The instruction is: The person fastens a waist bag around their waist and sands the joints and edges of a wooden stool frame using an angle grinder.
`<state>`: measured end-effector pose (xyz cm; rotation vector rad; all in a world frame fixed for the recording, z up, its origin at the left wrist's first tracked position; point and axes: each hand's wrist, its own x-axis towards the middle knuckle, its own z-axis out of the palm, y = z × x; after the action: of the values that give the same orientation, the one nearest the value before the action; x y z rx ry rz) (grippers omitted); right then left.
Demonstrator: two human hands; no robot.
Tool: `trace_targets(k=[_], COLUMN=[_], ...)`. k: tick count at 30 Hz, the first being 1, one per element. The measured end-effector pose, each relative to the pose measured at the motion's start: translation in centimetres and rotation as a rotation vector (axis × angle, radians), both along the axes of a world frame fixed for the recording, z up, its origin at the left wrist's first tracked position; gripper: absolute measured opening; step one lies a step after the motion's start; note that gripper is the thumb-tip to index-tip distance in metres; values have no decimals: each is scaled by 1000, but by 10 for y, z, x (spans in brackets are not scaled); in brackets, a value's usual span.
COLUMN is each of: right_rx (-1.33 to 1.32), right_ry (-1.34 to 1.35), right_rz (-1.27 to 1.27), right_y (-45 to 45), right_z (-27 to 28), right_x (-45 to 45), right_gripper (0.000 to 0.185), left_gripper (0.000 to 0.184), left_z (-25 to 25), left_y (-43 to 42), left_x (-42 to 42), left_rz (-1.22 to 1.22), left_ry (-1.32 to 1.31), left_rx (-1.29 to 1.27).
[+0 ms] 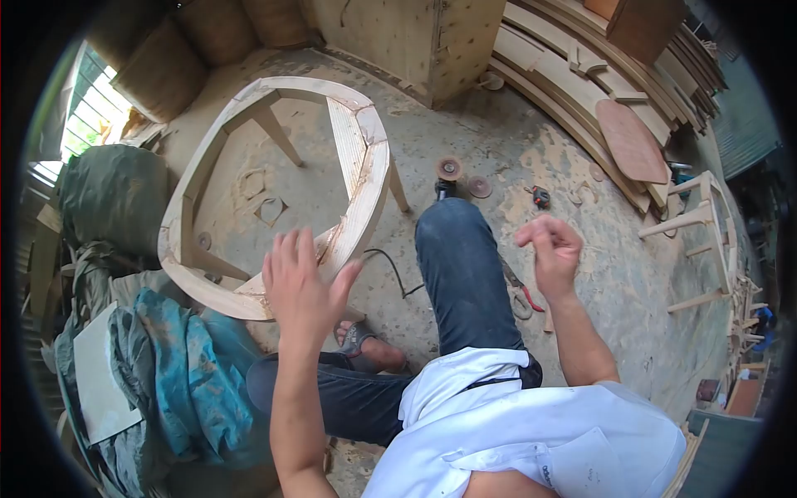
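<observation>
A pale wooden seat frame (pixel 375 170) with rounded corners stands on tapered legs at the left, with rough brownish streaks along its right and near rails. My left hand (pixel 297 286) is at its near corner, fingers spread and palm down. Whether the fingertips touch the wood or hover just over it, I cannot tell. My right hand (pixel 554 256) is raised above the floor to the right of my knee, away from the frame. Its fingers are curled in, and anything inside them is hidden.
Past my knee are a power tool with a round sanding disc (pixel 448 169) and a loose disc (pixel 479 187). A tape measure (pixel 540 197) and a red-handled tool (pixel 531 299) lie on the floor. Stacked boards (pixel 573 108), another wooden frame (pixel 706 220) and teal cloth (pixel 203 373) surround me.
</observation>
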<state>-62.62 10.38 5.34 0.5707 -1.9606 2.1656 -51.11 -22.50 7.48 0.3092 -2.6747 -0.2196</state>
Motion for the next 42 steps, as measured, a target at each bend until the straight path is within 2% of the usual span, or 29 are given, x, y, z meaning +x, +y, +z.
trace_targets(k=[1, 4, 6, 9, 11, 12, 14, 16, 19, 20, 23, 24, 27, 29, 31, 32, 34, 37, 39, 41, 42], right_rx=[10, 75, 73, 130, 10, -121, -290, -519, -760, -768, -337, -249, -28, 244, 656, 821, 1152, 1199, 1170, 1112, 1093], right_ry=[14, 39, 1, -156, -437, -599, -884, -1019, -1013, -1028, -1214, -1253, -1187, -1097, -991, -1028, -1079, -1131, -1109, -1017, -850], right_rz=[-59, -151, -169, -9, 112, 225, 238, 414, 694, 661, 494, 401, -145, -345, -449, -438, -395, -305, -387, -338, -439], right_y=[12, 13, -5, -52, -93, -108, -155, -189, -218, -219, -195, -187, -172, -166, -167, -166, -167, -157, -151, -135, -130], right_z=[-1, 2, 8, -6, -36, -63, -75, -107, -120, -123, -171, -192, -270, -314, -340, -349, -355, -340, -384, -421, -457], right_x=[2, 16, 22, 11, -9, -24, -39, -54, -40, -30, -21, -26, -69, -98, -120, -126, -139, -149, -159, -172, -175], right_gripper=[16, 15, 13, 8, 9, 18, 39, 60, 71, 61, 38, 41, 50, 57, 69, 76, 90, 99, 101, 104, 99], left_gripper=[61, 62, 61, 63, 67, 70, 74, 78, 82, 82, 82, 81, 80, 81, 84, 85, 86, 83, 80, 76, 75], left_z=[-6, 3, -5, -12, -13, -14, -13, -8, -9, -8, -5, -6, -5, -7, -8, -9, -17, -23, -24, -24, -24], left_y=[-1, 0, -7, -16, -24, -28, -35, -41, -50, -51, -50, -48, -41, -29, -7, 0, 4, -2, -5, -5, -6], left_x=[-13, -32, -31, -25, -23, -23, -21, -19, -15, -15, -20, -17, -15, -15, -18, -18, -23, -31, -31, -34, -35], left_rz=[-5, 86, 43, -58, -124, -157, -215, -265, -331, -330, -341, -332, -270, -197, -82, -27, 15, 4, -16, -17, -19], left_ry=[-37, -475, -408, -337, -327, -331, -351, -378, -326, -338, -339, -318, -293, -248, -239, -239, -266, -254, -241, -226, -226], left_rx=[29, 188, 207, 256, 297, 319, 350, 367, 385, 396, 386, 366, 310, 264, 84, -8, 12, 23, 3, 20, 17])
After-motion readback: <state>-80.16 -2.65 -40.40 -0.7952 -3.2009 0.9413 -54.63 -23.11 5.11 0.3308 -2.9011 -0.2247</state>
